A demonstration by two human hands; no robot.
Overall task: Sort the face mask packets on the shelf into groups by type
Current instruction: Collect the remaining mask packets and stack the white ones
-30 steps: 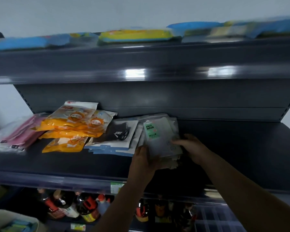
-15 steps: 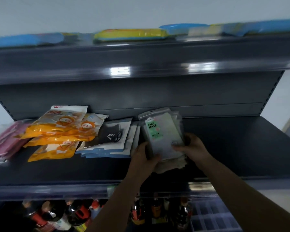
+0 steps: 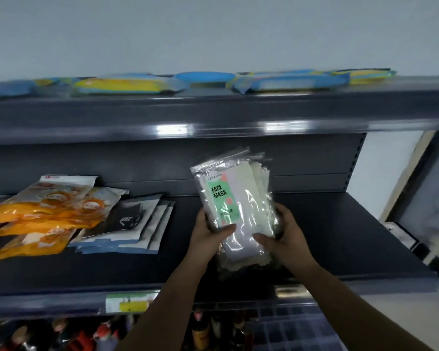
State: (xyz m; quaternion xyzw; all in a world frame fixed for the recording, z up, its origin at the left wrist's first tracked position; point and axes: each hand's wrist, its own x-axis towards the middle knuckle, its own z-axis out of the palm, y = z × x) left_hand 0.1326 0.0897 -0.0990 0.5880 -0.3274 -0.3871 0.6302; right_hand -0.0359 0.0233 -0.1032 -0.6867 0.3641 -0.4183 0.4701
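Left hand: gripped the clear packet stack at its lower left edge.
Right hand: gripped its lower right edge.
Stack: stood tilted between both hands, above the dark shelf.
Left of hands: orange packets, black-mask packets.
Change: stack had risen more upright.

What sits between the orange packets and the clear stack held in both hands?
In the head view, the black-mask packets lie between the orange packets and the clear stack; then bare shelf.
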